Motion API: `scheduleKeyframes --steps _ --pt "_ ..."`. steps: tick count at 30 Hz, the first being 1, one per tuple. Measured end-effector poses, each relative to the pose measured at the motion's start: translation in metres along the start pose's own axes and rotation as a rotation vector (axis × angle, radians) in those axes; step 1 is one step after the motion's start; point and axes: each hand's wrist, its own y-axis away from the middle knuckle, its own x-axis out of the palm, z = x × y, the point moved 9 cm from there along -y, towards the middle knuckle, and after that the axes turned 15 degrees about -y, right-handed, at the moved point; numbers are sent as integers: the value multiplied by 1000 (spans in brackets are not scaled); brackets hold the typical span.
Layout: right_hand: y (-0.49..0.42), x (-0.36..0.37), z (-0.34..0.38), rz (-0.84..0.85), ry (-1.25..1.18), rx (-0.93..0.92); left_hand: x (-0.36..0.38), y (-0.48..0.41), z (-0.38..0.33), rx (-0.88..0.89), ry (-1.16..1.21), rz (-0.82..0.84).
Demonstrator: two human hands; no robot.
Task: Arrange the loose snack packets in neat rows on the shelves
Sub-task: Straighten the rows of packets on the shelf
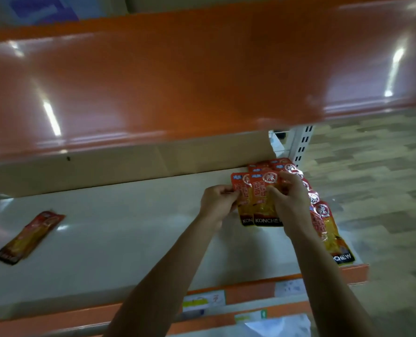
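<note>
Two red and yellow snack packets (259, 203) are held side by side over the white shelf (119, 229), near its right end. My left hand (216, 203) pinches the left packet's edge. My right hand (290, 203) grips the right packet from its right side. Behind and right of my hands, a row of the same packets (323, 222) lies overlapping along the shelf's right edge, partly hidden by my right arm. One loose packet (29, 237) lies flat at the far left of the shelf.
An orange shelf (177, 76) overhangs closely above. A cardboard panel (129, 161) backs the white shelf. A perforated white upright (301, 144) stands at the right rear. Orange price strips with labels (203, 300) line the front edge. Patterned floor (384, 190) lies to the right.
</note>
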Motion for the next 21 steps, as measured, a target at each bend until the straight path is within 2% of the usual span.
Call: scheduleKeyframes --steps 7,21 --pt "-4 -47 9 -146 101 -29 33 -9 -9 11 -51 -23" --pt "-12 -65 17 -136 132 -15 49 -15 -16 53 -213 -139"
